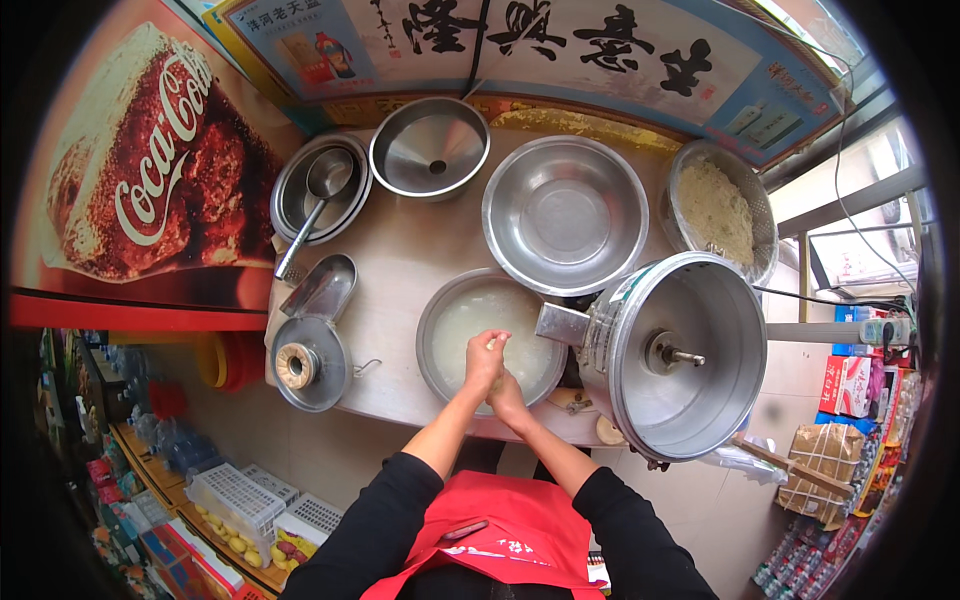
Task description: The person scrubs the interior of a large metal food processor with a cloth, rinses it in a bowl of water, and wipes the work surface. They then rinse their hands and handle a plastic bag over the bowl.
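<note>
A steel basin (424, 337) of cloudy whitish liquid (461, 319) sits at the table's front. Above the liquid, my left hand (484, 361) is closed, its fingers curled. Lower and closer to me, my right hand (508, 397) presses against it. A bit of pale material (491, 344) shows between my fingers; most of it is hidden, so its kind is unclear. Just right of the basin, a large open metal drum (690, 300) with a central shaft faces up, its rectangular spout (562, 324) reaching over the basin's rim. An empty wide steel bowl (566, 214) stands behind.
On the table (397, 240) are a steel ladle (311, 214) in nested bowls, a metal funnel (430, 146), a scoop (324, 285), and a round metal part (311, 364) with a ring. A perforated basin (761, 217) holds pale crumbly matter (712, 206). A Coca-Cola panel (150, 165) rises left.
</note>
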A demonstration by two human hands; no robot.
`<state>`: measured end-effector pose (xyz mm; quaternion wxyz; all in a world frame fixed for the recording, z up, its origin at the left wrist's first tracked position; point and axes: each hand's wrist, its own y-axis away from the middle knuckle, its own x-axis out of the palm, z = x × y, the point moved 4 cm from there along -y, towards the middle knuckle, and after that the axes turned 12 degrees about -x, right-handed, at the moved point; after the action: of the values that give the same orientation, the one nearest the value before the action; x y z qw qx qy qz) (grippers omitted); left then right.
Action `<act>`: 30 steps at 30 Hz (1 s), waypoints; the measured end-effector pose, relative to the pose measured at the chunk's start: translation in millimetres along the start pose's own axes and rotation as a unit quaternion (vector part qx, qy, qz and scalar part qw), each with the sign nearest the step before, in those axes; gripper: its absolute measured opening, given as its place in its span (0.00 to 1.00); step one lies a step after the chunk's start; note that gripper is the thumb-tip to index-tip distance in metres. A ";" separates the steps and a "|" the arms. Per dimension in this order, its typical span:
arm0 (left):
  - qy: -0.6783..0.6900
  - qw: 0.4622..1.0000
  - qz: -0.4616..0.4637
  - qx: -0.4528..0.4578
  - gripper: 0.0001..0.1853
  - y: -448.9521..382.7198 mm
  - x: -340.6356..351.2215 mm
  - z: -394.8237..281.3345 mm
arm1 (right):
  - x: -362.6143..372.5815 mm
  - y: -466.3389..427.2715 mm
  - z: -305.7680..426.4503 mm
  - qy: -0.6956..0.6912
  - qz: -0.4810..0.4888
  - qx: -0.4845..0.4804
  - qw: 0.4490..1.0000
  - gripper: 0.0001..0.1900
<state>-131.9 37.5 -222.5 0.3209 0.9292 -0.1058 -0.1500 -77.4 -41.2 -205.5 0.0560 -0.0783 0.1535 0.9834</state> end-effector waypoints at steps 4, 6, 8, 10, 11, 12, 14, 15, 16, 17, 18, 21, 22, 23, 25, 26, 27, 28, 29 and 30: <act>-0.029 0.997 -0.040 0.063 0.09 -0.8 -26.6 -4.5 | 9.0 -2.3 5.1 -0.126 0.143 0.064 0.980 0.20; -0.025 0.987 -0.096 0.129 0.10 4.3 -57.8 -16.5 | 8.7 -12.7 13.1 -0.188 0.199 0.034 0.961 0.27; -0.190 0.946 -0.207 0.160 0.12 14.2 -100.1 -27.2 | -7.9 -34.5 20.2 -0.085 0.119 -0.058 0.988 0.31; -0.310 0.920 -0.206 0.119 0.18 21.2 -142.7 -24.7 | -33.9 -59.9 17.0 -0.254 -0.089 -0.020 0.963 0.34; -0.351 0.904 -0.191 0.154 0.22 25.2 -161.2 -24.0 | -48.3 -72.7 14.8 -0.269 -0.195 -0.012 0.943 0.31; -0.408 0.885 -0.170 0.150 0.27 29.0 -169.7 -15.9 | -62.1 -82.6 11.2 -0.275 -0.303 0.014 0.912 0.28; -0.500 0.845 -0.143 0.128 0.36 41.8 -175.5 9.1 | -79.3 -101.5 6.1 -0.373 -0.384 0.046 0.843 0.25; -0.550 0.820 -0.126 0.098 0.41 46.9 -177.9 22.4 | -83.1 -109.0 5.1 -0.405 -0.382 0.052 0.829 0.23; -0.533 0.828 -0.148 0.098 0.44 52.6 -180.7 29.7 | -85.6 -114.5 4.0 -0.437 -0.380 0.058 0.814 0.22; -0.515 0.834 -0.170 0.099 0.47 56.8 -180.5 34.5 | -86.7 -117.7 2.4 -0.464 -0.385 0.069 0.795 0.20; -0.501 0.842 -0.184 0.079 0.50 58.5 -180.0 37.7 | -88.0 -120.4 3.7 -0.459 -0.380 0.039 0.802 0.20; -0.428 0.871 -0.206 0.124 0.45 65.5 -165.1 25.4 | -82.2 -115.0 4.7 -0.416 -0.385 -0.021 0.824 0.14; -0.403 0.886 -0.196 0.119 0.44 65.2 -157.7 18.6 | -74.5 -112.0 3.8 -0.433 -0.372 -0.017 0.821 0.13; -0.396 0.883 -0.197 0.157 0.45 66.1 -147.5 8.3 | -66.2 -107.5 2.4 -0.448 -0.366 -0.008 0.816 0.12; -0.250 0.950 -0.102 0.159 0.44 60.9 -127.8 -6.1 | -47.0 -92.5 -0.6 -0.458 -0.375 0.022 0.806 0.09; -0.166 0.971 -0.055 0.163 0.44 58.6 -119.5 -11.5 | -34.4 -83.4 -3.7 -0.448 -0.381 0.075 0.806 0.09; -0.053 0.990 -0.006 0.131 0.43 57.3 -109.6 -11.6 | -22.5 -71.5 -2.8 -0.460 -0.346 0.067 0.815 0.09; 0.005 0.996 0.014 0.092 0.42 57.1 -103.0 -9.3 | -8.9 -57.7 -2.7 -0.470 -0.323 0.070 0.818 0.09; 0.061 0.995 0.038 0.068 0.40 56.2 -99.7 -7.2 | 6.4 -42.1 -1.5 -0.483 -0.303 0.060 0.820 0.11; 0.116 0.990 0.061 0.043 0.39 58.8 -92.1 -1.8 | 22.5 -26.7 -3.0 -0.502 -0.289 0.080 0.811 0.12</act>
<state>-223.1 20.1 -164.8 0.2992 0.9451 -0.1305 -0.0165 -95.4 -14.8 -220.0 0.4134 0.3903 0.1520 0.8085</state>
